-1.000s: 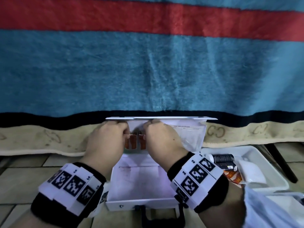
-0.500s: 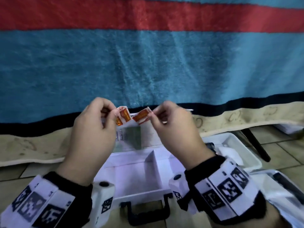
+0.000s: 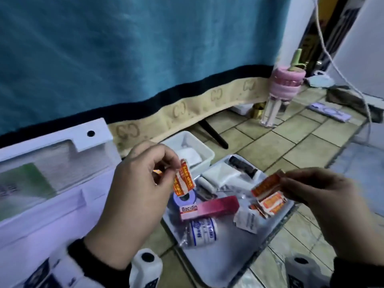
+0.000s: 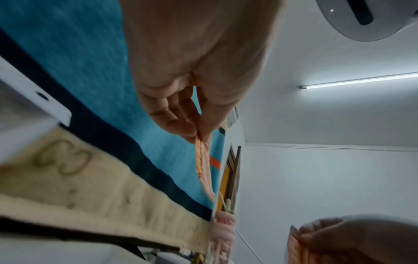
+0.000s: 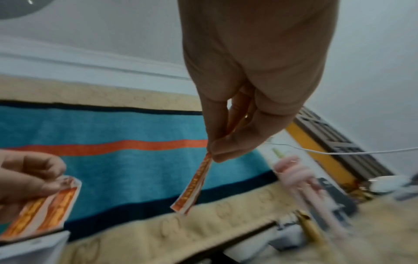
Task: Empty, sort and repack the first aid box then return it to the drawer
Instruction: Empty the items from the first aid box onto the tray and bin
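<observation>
**Plaster strips held over the tray**

The white first aid box (image 3: 52,183) lies open on the tiled floor (image 3: 295,134) at the left, against a bed draped in a blue blanket (image 3: 124,48). Beside it a tray (image 3: 224,265) holds a pink Bacidin carton (image 3: 209,207), a bandage roll (image 3: 202,230) and loose orange plasters (image 3: 270,201). A white tub (image 3: 205,151) stands just behind the tray. The left hand (image 3: 135,196) pinches a strip of orange plasters (image 3: 182,179) between thumb and fingertips. The right hand (image 3: 328,202) pinches a second strip (image 3: 267,185) above the tray, the other fingers curled.
</observation>
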Tool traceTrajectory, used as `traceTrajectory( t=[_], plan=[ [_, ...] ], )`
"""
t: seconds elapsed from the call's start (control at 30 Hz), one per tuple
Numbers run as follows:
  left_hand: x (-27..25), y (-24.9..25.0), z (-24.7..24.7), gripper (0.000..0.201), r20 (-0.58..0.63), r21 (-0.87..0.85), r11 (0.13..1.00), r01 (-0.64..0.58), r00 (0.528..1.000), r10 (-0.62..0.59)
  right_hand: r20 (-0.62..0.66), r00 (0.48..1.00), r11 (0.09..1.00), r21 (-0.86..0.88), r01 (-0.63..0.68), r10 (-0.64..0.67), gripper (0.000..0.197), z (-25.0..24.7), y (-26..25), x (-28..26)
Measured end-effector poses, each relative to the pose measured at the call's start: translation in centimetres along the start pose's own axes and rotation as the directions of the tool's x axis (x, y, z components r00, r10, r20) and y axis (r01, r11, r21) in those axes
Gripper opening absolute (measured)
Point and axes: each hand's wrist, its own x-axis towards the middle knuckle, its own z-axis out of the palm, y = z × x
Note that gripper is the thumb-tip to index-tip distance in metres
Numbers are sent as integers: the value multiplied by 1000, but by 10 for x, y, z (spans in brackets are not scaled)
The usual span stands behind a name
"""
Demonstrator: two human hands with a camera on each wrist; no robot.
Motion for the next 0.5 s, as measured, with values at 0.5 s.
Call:
traceTrajectory(
  t=[0.5],
  plan=[
    [4,7,71,27,328,68,997,-30,945,6,-151,988,923,-372,-96,41,16,-13,70,14]
  ],
)
